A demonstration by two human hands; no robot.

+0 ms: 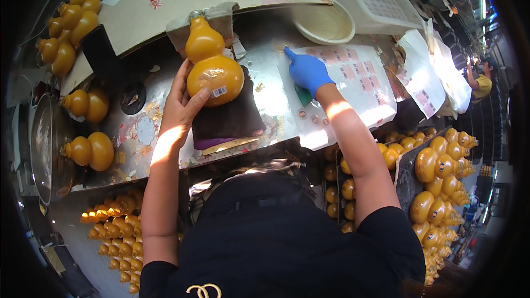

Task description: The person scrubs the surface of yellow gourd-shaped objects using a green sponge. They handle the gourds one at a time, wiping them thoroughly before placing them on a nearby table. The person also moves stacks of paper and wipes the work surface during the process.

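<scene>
Worktop (280,116) gleams beneath bottle (215,79); more bottles (124,230) crowd below.

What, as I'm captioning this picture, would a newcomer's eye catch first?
Probably the glossy orange gourd-shaped bottle held in the left hand, left of centre. Next, the right hand in its bright blue glove, over a white sheet. Then the many similar bottles massed at lower right.

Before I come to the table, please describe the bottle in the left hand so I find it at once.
Find the metal worktable; a dark cloth lies on it. There, the bare left hand holds an orange gourd-shaped bottle. Unlike the bottles farther left, it is held; a barcode label shows on its larger bulb.
</scene>
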